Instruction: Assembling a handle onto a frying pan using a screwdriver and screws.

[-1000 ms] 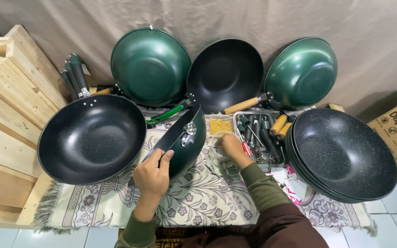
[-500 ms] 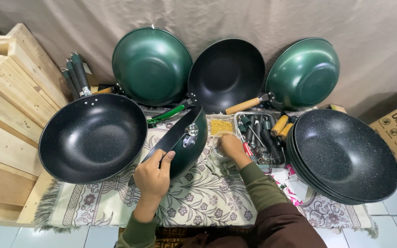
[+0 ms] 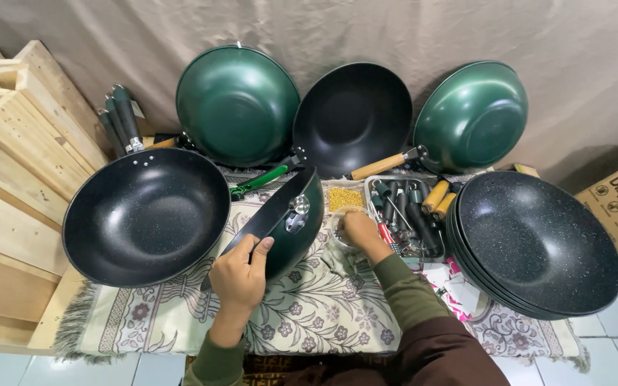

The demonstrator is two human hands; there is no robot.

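The left hand (image 3: 241, 275) grips the rim of a green wok (image 3: 280, 225) that stands tilted on its edge near the middle of the patterned rug (image 3: 323, 314), its dark inside facing left and a metal bracket (image 3: 297, 213) showing on its outer wall. The right hand (image 3: 357, 230) rests just beside the wok's right side, fingers curled down into a small clear container (image 3: 337, 227); whether it is pinching anything there I cannot tell. Behind that hand, toward the rug's back edge, sit a tub of small yellow pieces (image 3: 345, 198) and a tray (image 3: 402, 211) of handles, some black, some wooden. A large black wok (image 3: 146, 214) lies at the rug's left edge, and a stack of black speckled woks (image 3: 538, 246) sits at the right edge. Three more woks lean against the cloth backdrop: a green one (image 3: 237, 106), a black one (image 3: 355, 118) and another green one (image 3: 473, 118).
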